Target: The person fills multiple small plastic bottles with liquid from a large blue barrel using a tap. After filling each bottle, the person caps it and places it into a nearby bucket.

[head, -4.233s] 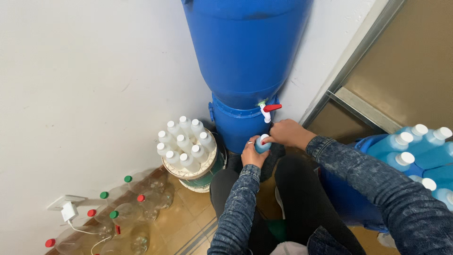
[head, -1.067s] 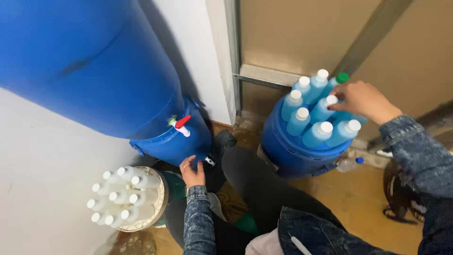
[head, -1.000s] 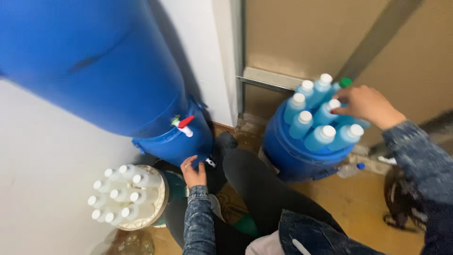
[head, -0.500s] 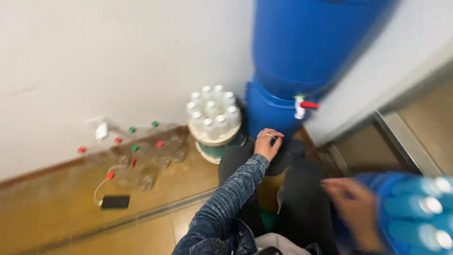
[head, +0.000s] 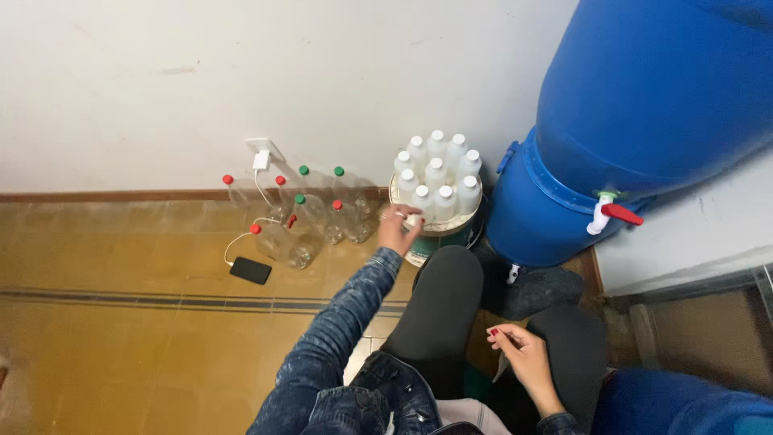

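My left hand [head: 398, 228] reaches forward to a pale bucket [head: 451, 231] packed with several upright white-capped bottles [head: 436, 176]. Its fingers close on a white-capped bottle [head: 414, 219] at the bucket's near edge. My right hand [head: 520, 354] hovers low over my dark-clad right knee, fingers loosely curled and apart, with nothing in it. A large blue barrel [head: 644, 113] stands right of the bucket, and its white tap with a red handle [head: 610, 214] points toward me.
Several clear bottles with red and green caps [head: 310, 217] lie on the yellow tiled floor by the wall. A black phone [head: 250, 270] lies beside them, cabled to a wall charger [head: 261, 158]. A blue tub's edge [head: 684, 403] shows at the lower right.
The view swung left, away from the blue tub of bottles. My right hand left those bottles and came back over my lap. My left hand moved from under the tap to the bucket.
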